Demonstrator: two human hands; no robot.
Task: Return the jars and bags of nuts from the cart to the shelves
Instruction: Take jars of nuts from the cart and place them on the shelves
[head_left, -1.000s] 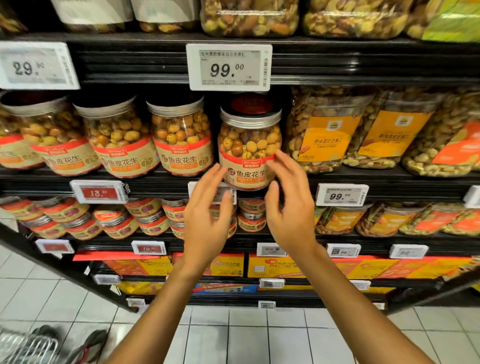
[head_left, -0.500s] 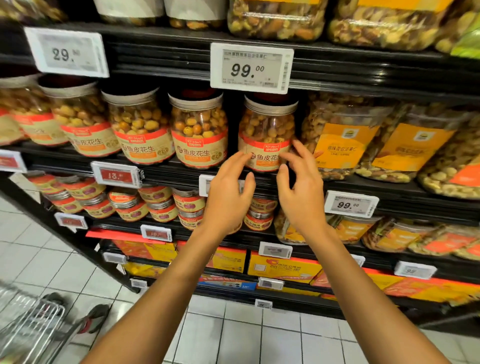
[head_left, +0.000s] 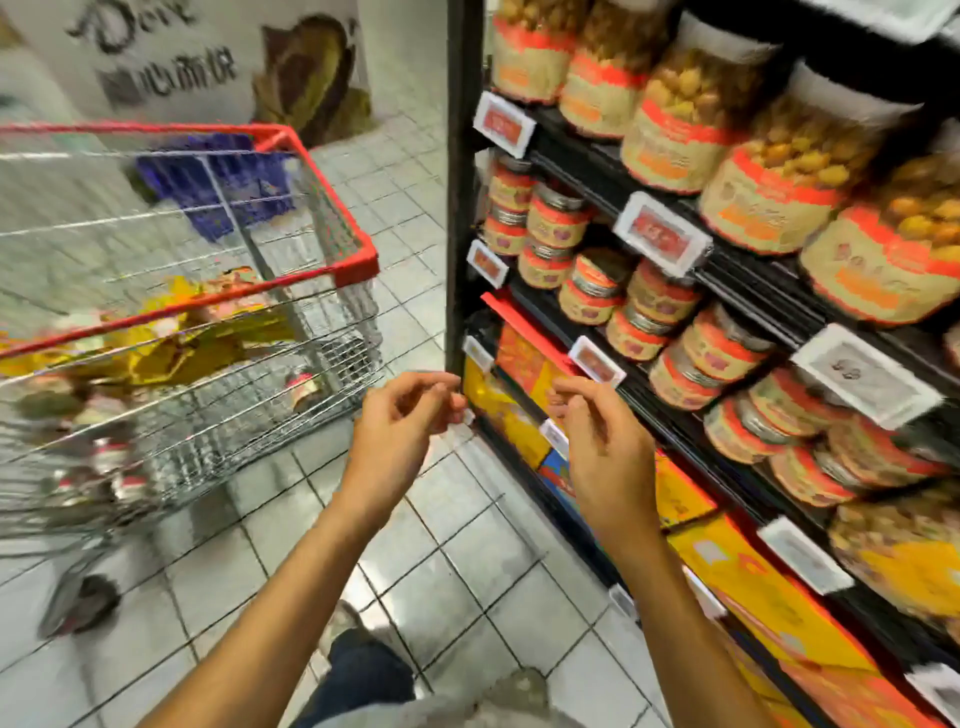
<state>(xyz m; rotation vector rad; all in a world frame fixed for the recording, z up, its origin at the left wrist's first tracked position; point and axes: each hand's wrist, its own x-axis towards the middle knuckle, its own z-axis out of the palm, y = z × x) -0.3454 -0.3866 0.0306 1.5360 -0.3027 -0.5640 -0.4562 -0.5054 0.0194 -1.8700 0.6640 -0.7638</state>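
A wire cart (head_left: 332, 270) with a red rim stands at the left, holding yellow bags (head_left: 171, 343) and several small red-labelled jars (head_left: 306, 389). Shelves (head_left: 748, 275) at the right carry rows of large nut jars (head_left: 779, 171) and small tins (head_left: 660, 306). My left hand (head_left: 400, 431) and my right hand (head_left: 597, 436) hang empty in mid-air between the cart and the shelf, fingers loosely curled. Both hands are low, at about the level of the lowest shelves. The whole view is motion-blurred.
Yellow and orange boxes (head_left: 769, 613) fill the lowest shelves. A black upright post (head_left: 460, 182) ends the shelf unit at the aisle. White floor tiles (head_left: 467, 545) lie between cart and shelf. A blue item (head_left: 223, 182) sits at the cart's far end. My leg (head_left: 363, 670) shows below.
Both hands have come away from the jar on the upper shelf and dropped lower. My view has swung left and down, bringing the cart into sight.
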